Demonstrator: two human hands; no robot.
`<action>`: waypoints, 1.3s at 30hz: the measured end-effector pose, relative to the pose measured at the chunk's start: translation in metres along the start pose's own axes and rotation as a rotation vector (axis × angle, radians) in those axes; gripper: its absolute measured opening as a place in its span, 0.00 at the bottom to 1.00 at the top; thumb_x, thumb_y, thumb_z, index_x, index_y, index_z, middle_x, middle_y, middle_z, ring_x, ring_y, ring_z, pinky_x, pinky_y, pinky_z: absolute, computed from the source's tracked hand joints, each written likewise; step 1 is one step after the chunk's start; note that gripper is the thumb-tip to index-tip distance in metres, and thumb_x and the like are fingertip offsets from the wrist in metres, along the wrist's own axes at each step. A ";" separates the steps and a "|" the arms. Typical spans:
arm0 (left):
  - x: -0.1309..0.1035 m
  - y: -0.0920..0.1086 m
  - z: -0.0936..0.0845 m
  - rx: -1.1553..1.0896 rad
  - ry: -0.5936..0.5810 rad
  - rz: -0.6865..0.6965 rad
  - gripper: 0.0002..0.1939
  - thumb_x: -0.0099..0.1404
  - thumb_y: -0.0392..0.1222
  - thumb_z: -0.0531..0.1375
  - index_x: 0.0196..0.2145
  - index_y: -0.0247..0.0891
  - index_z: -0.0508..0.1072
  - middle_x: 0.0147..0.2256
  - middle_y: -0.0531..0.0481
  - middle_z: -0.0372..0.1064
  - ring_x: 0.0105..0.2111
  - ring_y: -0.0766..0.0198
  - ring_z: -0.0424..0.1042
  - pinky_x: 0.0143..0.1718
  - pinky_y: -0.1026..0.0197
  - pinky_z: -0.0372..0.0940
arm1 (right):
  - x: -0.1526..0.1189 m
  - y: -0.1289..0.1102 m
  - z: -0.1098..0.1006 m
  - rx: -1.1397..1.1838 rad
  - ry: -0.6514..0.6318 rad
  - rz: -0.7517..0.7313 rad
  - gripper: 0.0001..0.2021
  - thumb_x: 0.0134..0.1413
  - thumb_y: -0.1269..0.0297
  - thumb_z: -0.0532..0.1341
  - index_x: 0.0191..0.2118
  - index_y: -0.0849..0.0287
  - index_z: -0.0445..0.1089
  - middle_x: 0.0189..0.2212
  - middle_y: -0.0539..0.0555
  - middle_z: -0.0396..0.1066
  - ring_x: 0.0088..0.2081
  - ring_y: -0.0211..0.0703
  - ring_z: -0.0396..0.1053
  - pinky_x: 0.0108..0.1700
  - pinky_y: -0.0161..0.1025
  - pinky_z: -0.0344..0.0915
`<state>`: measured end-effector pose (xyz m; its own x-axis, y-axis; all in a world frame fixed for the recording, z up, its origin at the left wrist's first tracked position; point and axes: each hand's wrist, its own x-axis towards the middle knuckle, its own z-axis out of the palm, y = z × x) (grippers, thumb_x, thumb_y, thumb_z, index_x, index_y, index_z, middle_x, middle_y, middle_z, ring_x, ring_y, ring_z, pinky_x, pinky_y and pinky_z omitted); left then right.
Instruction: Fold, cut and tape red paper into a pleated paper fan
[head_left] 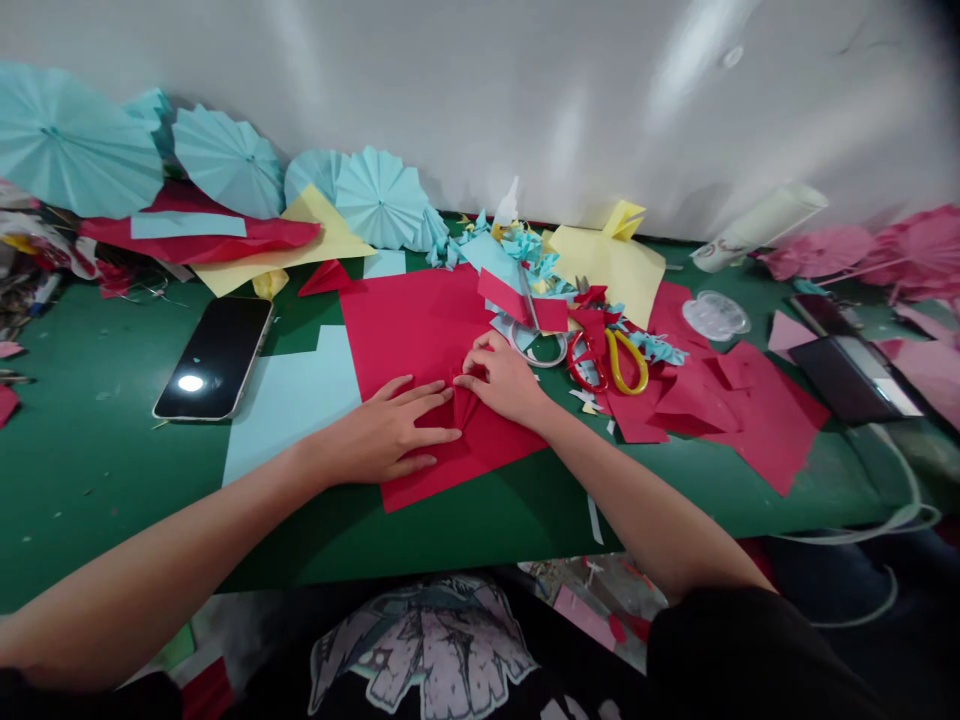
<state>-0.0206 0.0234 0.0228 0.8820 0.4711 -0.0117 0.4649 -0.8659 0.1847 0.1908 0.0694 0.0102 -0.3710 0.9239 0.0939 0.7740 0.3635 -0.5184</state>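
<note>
On a large red paper sheet (pixel 416 315) lies a small folded piece of red paper (pixel 463 408). My left hand (pixel 397 430) rests flat with its fingers spread, the fingertips touching the left side of the folded piece. From the right, my right hand (pixel 501 382) pinches the top of that piece between thumb and fingers. Light blue paper (pixel 292 400) sticks out under the red sheet on the left. Scissors with white handles (pixel 551 350) and a pair with red and yellow handles (pixel 628 362) lie just beyond my right hand.
A phone (pixel 217 360) lies to the left on the green table (pixel 97 480). Pleated blue paper rosettes (pixel 382 195) stand against the wall. Blue scraps (pixel 529 245), a glue bottle (pixel 507 203) and yellow paper (pixel 607 265) sit behind. Red sheets (pixel 772 420) and a dark wallet-like object (pixel 851 378) are right.
</note>
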 end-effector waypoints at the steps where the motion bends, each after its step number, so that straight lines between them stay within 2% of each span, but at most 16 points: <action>1: 0.000 0.000 0.000 0.002 -0.005 -0.001 0.19 0.67 0.48 0.48 0.55 0.50 0.62 0.59 0.40 0.54 0.61 0.48 0.50 0.56 0.40 0.50 | 0.000 0.000 0.001 -0.018 0.002 0.003 0.06 0.50 0.62 0.62 0.29 0.59 0.68 0.40 0.54 0.61 0.37 0.40 0.64 0.37 0.39 0.60; 4: 0.000 -0.001 0.003 -0.007 -0.001 -0.027 0.23 0.66 0.50 0.49 0.58 0.48 0.57 0.60 0.42 0.54 0.61 0.50 0.49 0.57 0.42 0.48 | -0.001 -0.002 0.002 -0.058 -0.006 0.014 0.07 0.51 0.61 0.61 0.30 0.58 0.68 0.41 0.54 0.61 0.36 0.40 0.64 0.37 0.39 0.60; 7: 0.000 -0.001 0.008 -0.026 0.017 -0.068 0.28 0.66 0.52 0.49 0.60 0.40 0.53 0.61 0.42 0.51 0.61 0.54 0.49 0.59 0.45 0.45 | 0.000 -0.002 0.001 -0.074 -0.018 0.022 0.07 0.51 0.60 0.60 0.30 0.59 0.69 0.42 0.55 0.61 0.37 0.41 0.64 0.38 0.40 0.61; 13: -0.001 -0.001 0.012 -0.031 0.066 -0.092 0.31 0.65 0.54 0.47 0.60 0.31 0.54 0.61 0.40 0.52 0.61 0.56 0.51 0.61 0.49 0.40 | 0.003 -0.003 -0.005 -0.039 -0.085 -0.020 0.07 0.52 0.63 0.59 0.28 0.61 0.69 0.42 0.56 0.61 0.37 0.40 0.65 0.40 0.40 0.61; 21: 0.002 0.001 0.012 0.013 0.089 -0.098 0.27 0.65 0.54 0.47 0.56 0.34 0.60 0.59 0.37 0.54 0.59 0.49 0.54 0.59 0.45 0.46 | 0.003 0.000 -0.005 -0.076 -0.085 -0.141 0.07 0.54 0.62 0.58 0.31 0.60 0.69 0.43 0.56 0.61 0.39 0.41 0.64 0.37 0.38 0.59; 32: 0.003 0.002 0.009 0.004 0.105 -0.132 0.27 0.64 0.56 0.49 0.54 0.36 0.61 0.59 0.34 0.51 0.61 0.47 0.49 0.59 0.43 0.46 | -0.001 -0.008 0.002 -0.253 -0.054 -0.121 0.14 0.60 0.57 0.49 0.33 0.59 0.67 0.40 0.55 0.64 0.32 0.37 0.63 0.26 0.35 0.50; 39: 0.003 0.000 0.008 0.007 0.108 -0.130 0.27 0.62 0.56 0.51 0.54 0.38 0.62 0.59 0.34 0.52 0.60 0.47 0.50 0.58 0.40 0.45 | -0.005 -0.013 0.009 -0.396 -0.022 -0.117 0.17 0.62 0.56 0.45 0.36 0.60 0.67 0.41 0.57 0.61 0.30 0.37 0.60 0.21 0.34 0.42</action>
<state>-0.0170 0.0232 0.0151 0.8012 0.5943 0.0704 0.5755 -0.7973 0.1820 0.1781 0.0591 0.0086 -0.4755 0.8725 0.1123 0.8622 0.4875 -0.1374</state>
